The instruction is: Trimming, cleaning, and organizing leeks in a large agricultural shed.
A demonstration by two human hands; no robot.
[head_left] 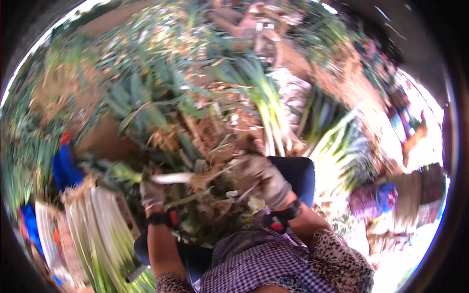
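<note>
In my gloved left hand (152,189) is a single leek (173,178), its white stalk pointing right and its green leaves trailing left. The tangled brown roots (201,180) end close to my right hand. That right hand (264,180), in a dirty pale glove, is above my right thigh; motion blur hides its fingers and anything in them. Loose trimmings and dry leaves (210,215) lie between my knees.
Stacked leeks (100,219) stand at my left, beside a blue cloth or bag (67,168). More leeks (342,151) lie to the right, near a purple bundle (366,201). Ahead are leek heaps (146,63), a pale sack (292,93) and a wheeled vehicle (266,41).
</note>
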